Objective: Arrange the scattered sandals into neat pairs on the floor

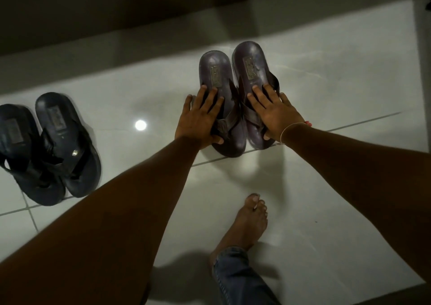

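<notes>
Two brown sandals [235, 99] lie side by side, touching, mid-floor [326, 188] — left hand [198, 118] flat with fingers spread on one, right hand [275, 116] likewise flat on the other. Black pair [49, 148] rests near the floor's left edge.

The scene is dim. One overhead lamp reflects as a round glare spot [140, 125] on the glossy floor [326, 188]. My arms cast soft shadows below them. The black sandals [51, 146] at left show motion blur. The corners darken.
</notes>
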